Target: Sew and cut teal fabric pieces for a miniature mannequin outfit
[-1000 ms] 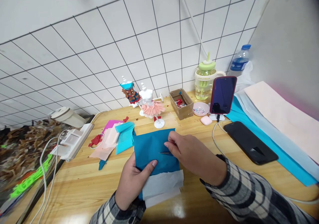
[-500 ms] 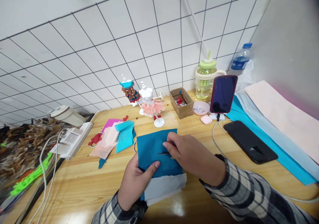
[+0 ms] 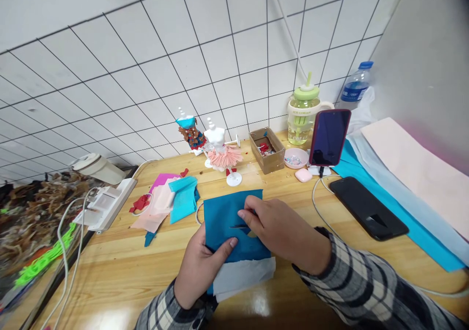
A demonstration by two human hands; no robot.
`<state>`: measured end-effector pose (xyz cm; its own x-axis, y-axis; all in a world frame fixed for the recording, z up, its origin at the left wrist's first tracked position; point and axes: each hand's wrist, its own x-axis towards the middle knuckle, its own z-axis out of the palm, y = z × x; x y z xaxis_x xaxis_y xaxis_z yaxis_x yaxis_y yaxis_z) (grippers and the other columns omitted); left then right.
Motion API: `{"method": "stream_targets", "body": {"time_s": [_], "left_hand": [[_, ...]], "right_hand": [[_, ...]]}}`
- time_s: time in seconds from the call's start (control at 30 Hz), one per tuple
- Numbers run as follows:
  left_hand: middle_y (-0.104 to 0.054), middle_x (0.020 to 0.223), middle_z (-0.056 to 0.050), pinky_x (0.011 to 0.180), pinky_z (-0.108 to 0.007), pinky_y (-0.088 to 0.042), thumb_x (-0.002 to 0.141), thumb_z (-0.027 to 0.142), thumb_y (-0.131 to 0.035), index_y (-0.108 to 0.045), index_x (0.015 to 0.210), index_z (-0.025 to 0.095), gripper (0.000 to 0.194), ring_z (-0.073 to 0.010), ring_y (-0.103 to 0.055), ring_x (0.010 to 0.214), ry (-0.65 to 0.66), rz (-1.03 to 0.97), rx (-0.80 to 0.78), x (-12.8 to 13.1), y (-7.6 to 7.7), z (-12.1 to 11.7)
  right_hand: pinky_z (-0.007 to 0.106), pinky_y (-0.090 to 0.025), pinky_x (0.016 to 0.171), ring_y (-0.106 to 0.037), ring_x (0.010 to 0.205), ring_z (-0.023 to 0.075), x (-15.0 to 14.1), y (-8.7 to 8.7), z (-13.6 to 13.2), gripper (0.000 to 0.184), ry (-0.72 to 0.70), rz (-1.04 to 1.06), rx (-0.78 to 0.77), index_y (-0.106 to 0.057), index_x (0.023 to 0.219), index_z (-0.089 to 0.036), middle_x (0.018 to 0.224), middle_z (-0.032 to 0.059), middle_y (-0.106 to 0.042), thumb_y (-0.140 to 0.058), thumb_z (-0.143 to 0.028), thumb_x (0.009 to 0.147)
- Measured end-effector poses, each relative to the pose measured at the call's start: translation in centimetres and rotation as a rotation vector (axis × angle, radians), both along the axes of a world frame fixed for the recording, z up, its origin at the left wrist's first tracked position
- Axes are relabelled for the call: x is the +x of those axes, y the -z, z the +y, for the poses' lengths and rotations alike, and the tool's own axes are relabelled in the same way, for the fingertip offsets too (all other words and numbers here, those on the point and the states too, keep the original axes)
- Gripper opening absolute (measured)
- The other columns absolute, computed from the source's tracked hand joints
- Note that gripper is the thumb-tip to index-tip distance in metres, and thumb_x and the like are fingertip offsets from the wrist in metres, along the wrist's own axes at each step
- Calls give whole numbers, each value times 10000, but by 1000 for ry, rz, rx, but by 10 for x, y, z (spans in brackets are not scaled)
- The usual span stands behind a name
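Left hand (image 3: pixel 202 261) gripping, thumb uppermost; right hand (image 3: pixel 274 228) curled

The teal sheet (image 3: pixel 224 212) looks matt, the wooden tabletop (image 3: pixel 124 266) glossy.

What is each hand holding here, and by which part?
The left hand holds the dark blue sheet by its lower left side, thumb on top. The right hand grips a thin dark tool, apparently scissors; its grip end is hidden.
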<state>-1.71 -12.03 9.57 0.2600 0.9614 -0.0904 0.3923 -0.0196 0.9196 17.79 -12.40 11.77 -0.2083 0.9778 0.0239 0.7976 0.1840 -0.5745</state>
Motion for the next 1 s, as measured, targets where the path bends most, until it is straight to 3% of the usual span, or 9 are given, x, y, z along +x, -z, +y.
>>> {"method": "stream_targets", "body": {"time_s": [0.23,1.0], "left_hand": [[-723,1047,-87,792,-358,-570,715,375,-710,-617,1092,145,451,-252,-685,896,-8,-2,-20,4,-3,0],[-702,1094,-68,819,-328,-554,777,321,-684,-567,1128,162,403,-228,-669,943,76,-35,-25,7,0,-2]], "right_hand": [[277,-202,508,-545,573,135,-2,3,1,272,0,-24,12,-472,862,-207,630,-11,-595,-317,-399,978],[275,-184,500,-549,586,151,-7,4,0,264,-5,-40,49,-458,865,-217,657,-2,-611,-286,-380,982]]}}
